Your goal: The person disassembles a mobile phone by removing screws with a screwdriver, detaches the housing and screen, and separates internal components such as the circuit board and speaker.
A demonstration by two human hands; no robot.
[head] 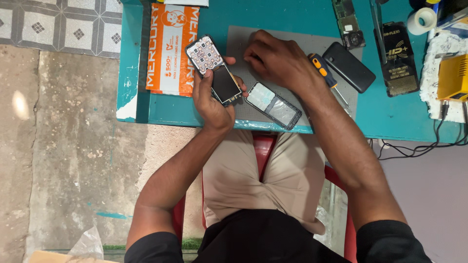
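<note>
My left hand grips an opened keypad phone over the teal table's front edge, its bare key contacts and dark screen facing up. Just right of it the phone's front frame lies flat on a grey work mat. My right hand rests on the mat with its fingers curled; whether they pinch some small part is hidden. A screwdriver with an orange and black handle lies beside my right wrist.
An orange and white packet lies left of the mat. A black back cover, a circuit board, a black packet, a tape roll and a yellow device sit to the right on the teal table.
</note>
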